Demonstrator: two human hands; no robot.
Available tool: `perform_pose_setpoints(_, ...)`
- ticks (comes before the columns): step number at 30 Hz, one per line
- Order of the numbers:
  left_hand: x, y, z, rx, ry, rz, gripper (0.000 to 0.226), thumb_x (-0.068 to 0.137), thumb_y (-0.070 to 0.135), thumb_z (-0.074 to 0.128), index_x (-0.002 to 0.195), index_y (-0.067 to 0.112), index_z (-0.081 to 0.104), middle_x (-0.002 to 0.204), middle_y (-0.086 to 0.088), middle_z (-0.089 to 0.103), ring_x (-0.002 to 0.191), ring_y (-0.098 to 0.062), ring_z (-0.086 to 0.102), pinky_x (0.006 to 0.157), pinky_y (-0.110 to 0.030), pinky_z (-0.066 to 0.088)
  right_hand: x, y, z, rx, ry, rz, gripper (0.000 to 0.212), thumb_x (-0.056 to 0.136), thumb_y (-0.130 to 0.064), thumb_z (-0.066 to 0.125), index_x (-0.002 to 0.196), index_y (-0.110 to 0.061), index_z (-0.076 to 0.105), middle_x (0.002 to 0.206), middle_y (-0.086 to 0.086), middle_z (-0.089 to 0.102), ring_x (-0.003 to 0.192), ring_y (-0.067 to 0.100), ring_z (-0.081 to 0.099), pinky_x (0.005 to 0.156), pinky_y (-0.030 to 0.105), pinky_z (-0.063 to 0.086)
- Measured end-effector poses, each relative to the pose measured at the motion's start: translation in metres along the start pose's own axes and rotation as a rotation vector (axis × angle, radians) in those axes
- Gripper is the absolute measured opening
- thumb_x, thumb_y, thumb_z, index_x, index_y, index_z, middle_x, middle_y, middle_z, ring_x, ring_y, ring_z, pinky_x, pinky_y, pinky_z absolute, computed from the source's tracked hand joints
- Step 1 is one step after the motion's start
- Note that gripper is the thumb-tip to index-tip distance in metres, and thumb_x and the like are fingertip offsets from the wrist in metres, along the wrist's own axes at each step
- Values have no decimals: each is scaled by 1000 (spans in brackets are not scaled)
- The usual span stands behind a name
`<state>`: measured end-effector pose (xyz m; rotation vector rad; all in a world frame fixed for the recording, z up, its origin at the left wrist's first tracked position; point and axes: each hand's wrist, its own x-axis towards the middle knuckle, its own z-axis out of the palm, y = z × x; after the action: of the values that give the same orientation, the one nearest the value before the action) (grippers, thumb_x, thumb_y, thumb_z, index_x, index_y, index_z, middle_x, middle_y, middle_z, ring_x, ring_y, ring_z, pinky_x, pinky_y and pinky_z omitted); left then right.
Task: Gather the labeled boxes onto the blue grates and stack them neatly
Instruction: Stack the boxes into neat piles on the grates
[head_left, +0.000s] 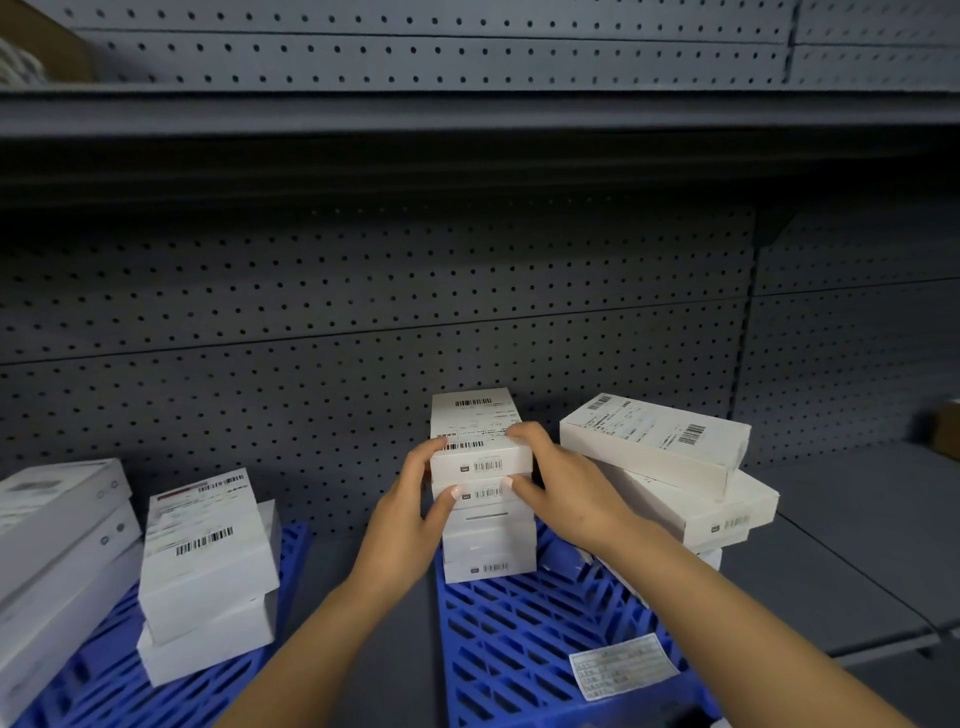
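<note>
A tall stack of white labeled boxes (485, 540) stands at the back of the right blue grate (519, 639). My left hand (410, 514) and my right hand (563, 488) grip the top box (480, 457) of that stack from either side, fingers curled over its front and top edges. Just right of it is a crooked pile of larger white boxes (670, 467), its top one skewed. On the left blue grate (130, 691) sit another labeled stack (208, 566) and, at the far left, a bigger pile of boxes (57, 545).
A grey pegboard wall (363, 322) backs the shelf, and an upper shelf (467, 114) overhangs it. A paper label (623, 665) lies on the right grate's front. Grey shelf floor (857, 545) extends to the right; a brown carton (945, 428) sits at the far right edge.
</note>
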<state>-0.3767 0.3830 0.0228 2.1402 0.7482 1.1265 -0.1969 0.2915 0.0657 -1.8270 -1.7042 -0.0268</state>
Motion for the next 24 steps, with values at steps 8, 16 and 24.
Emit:
perform_pose_setpoints(8,3,-1,4,58,22,21,50,91,30,60,125,53,30,127,14,56,112,4,54,88,-24,51,1,4,0,54,-45,0,45,95,-30,50,133,-30,27,72,-4,52,63,7,51,55,23,37)
perform_pose_setpoints(16,0,4,6,295,101,67,49,93,37,56,136,34,34,130,6,51,99,-4,51,75,-21,41,0,4,1,42,-37,12,45,95,-34,49,134,-32,26,73,-2,55,65,9,52,61,30,42)
perform_pose_setpoints(24,1,5,6,303,129,65,40,95,38,51,133,37,38,121,4,58,95,-6,57,77,-25,49,3,9,3,119,-36,36,40,96,-37,47,132,-36,28,86,5,65,76,15,60,75,39,51)
